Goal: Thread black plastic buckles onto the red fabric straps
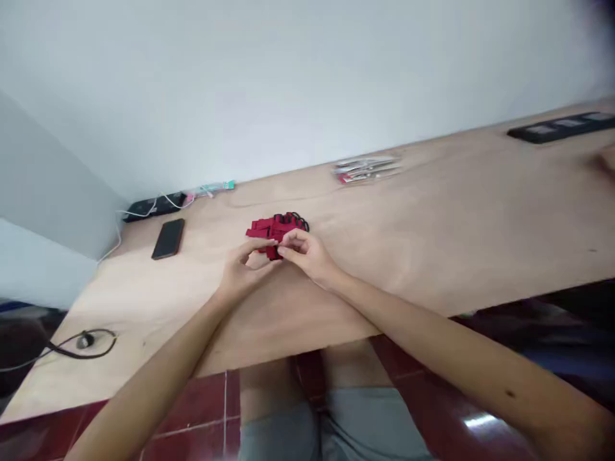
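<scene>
On the wooden counter point(432, 224) sit bundled, black-looped red straps point(262, 225); the left hand point(244, 267) and right hand point(310, 257) pinch their near end, where a loose hold could let one slip.

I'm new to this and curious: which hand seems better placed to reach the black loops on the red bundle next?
Probably the right hand: it is nearer the black loops, which lie just beyond it. The left hand is farther off, by the near side of the red bundle.
</scene>
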{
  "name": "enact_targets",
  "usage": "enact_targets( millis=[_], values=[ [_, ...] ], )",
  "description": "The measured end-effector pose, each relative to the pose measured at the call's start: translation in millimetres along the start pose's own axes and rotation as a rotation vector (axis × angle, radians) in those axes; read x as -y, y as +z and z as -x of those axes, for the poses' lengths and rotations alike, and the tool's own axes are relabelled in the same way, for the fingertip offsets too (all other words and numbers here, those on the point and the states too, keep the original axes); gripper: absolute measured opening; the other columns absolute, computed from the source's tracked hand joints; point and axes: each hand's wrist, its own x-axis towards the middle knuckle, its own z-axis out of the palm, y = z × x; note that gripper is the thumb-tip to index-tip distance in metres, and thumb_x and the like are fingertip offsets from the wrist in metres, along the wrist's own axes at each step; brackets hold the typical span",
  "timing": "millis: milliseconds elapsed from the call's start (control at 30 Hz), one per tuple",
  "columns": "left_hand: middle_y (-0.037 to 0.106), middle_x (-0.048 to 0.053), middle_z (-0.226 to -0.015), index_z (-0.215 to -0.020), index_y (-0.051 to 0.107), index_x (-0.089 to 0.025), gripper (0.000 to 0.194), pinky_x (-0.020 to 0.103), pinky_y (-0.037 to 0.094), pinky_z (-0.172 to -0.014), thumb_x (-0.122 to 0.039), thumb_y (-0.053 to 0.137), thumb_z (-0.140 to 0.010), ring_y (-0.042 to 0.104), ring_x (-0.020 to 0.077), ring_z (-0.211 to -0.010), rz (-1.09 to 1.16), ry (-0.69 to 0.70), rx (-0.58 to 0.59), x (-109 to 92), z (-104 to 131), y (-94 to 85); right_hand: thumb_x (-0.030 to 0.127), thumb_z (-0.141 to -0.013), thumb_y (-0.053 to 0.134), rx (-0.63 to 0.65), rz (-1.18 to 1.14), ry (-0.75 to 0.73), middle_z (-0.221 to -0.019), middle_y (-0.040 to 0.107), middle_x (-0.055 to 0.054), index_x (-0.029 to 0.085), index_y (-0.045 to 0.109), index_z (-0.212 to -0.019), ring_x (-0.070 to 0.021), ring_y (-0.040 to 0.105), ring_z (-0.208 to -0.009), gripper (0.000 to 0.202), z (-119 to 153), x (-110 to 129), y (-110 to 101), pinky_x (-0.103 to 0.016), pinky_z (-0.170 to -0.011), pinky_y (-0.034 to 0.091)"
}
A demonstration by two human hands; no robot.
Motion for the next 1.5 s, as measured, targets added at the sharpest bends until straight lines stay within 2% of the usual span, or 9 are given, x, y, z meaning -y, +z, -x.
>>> enact_targets(
  millis=[100,200,400,467,800,1033,1233,1333,1500],
  values=[
    [0.081,0.010,-0.119,-0.123,0.077,-0.023,0.040,0.041,0.061,-0.100,-0.043,0.086,-0.089,0.076,0.0263,-0.110,-0.069,0.058,0.001,1,2,-2.0,0.050,-0.063,0.100,0.054,0.010,-0.020,-0.088,0.062,0.002,0.024,0.058,-0.090,-0.0160,0.059,-0.080,0.056,0,1,4,-0.029,-0.073,0.048],
    [0.081,0.010,-0.115,-0.121,0.077,-0.024,0.039,0.043,0.061,-0.098,-0.042,0.087,-0.088,0.075,0.0265,-0.107,-0.102,0.149,0.030,2,2,-1.3,0.045,-0.054,0.105,0.071,0.025,-0.014,-0.082,0.057,0.005,0.024,0.053,-0.087,-0.0141,0.055,-0.073,0.065,2,3,6,-0.027,-0.066,0.044],
    [0.081,0.007,-0.108,-0.117,0.077,-0.024,0.027,0.038,0.061,-0.089,-0.032,0.083,-0.091,0.074,0.0226,-0.098,-0.146,0.173,-0.028,1,0,0.9,0.049,-0.081,0.087,0.048,0.044,-0.024,-0.079,0.057,0.002,0.022,0.056,-0.079,-0.0153,0.054,-0.074,0.042,4,2,8,-0.030,-0.069,0.043],
    [0.081,0.007,-0.109,-0.114,0.078,-0.024,0.030,0.039,0.061,-0.089,-0.035,0.086,-0.088,0.075,0.0233,-0.098,-0.162,0.134,-0.037,2,-1,-1.0,0.048,-0.084,0.085,0.013,0.056,-0.047,-0.079,0.057,0.001,0.022,0.058,-0.078,-0.0157,0.054,-0.074,0.038,4,2,8,-0.031,-0.070,0.043],
    [0.081,0.007,-0.108,-0.106,0.079,-0.022,0.035,0.045,0.060,-0.100,-0.041,0.093,-0.079,0.076,0.0268,-0.103,-0.092,-0.084,-0.034,25,-1,-10.5,0.037,-0.067,0.095,-0.279,-0.344,0.102,-0.071,0.058,0.003,0.021,0.071,-0.074,-0.0109,0.047,-0.062,0.030,-6,10,-5,-0.029,-0.059,0.037],
    [0.075,0.010,-0.114,-0.109,0.075,-0.021,0.037,0.042,0.060,-0.099,-0.041,0.091,-0.083,0.074,0.0256,-0.107,0.093,-0.146,0.055,31,-3,-10.4,0.035,-0.064,0.098,-0.248,-0.408,0.132,-0.068,0.061,0.003,0.021,0.073,-0.072,-0.0107,0.052,-0.061,0.030,-7,8,-4,-0.028,-0.057,0.039],
    [0.075,0.011,-0.117,-0.113,0.076,-0.021,0.038,0.044,0.058,-0.103,-0.042,0.089,-0.085,0.073,0.0270,-0.110,0.115,-0.194,0.070,29,-4,-12.4,0.029,-0.063,0.098,-0.339,-0.425,0.145,-0.082,0.076,-0.003,0.019,0.073,-0.070,-0.0110,0.060,-0.067,0.027,-10,3,-11,-0.027,-0.064,0.049],
    [0.077,0.011,-0.113,-0.119,0.075,-0.020,0.044,0.042,0.059,-0.097,-0.043,0.089,-0.085,0.073,0.0266,-0.105,0.135,-0.257,0.069,28,-3,-9.5,0.027,-0.065,0.095,-0.355,-0.420,0.136,-0.094,0.081,-0.005,0.020,0.067,-0.067,-0.0106,0.060,-0.067,0.029,-10,5,-12,-0.027,-0.064,0.051],
    [0.078,0.012,-0.111,-0.122,0.077,-0.019,0.046,0.041,0.059,-0.096,-0.044,0.089,-0.085,0.073,0.0260,-0.103,0.114,-0.279,0.086,28,-3,-7.0,0.027,-0.067,0.095,-0.297,-0.500,0.151,-0.097,0.084,-0.005,0.022,0.052,-0.066,-0.0104,0.060,-0.063,0.043,-9,10,-11,-0.026,-0.060,0.050]
  ],
)
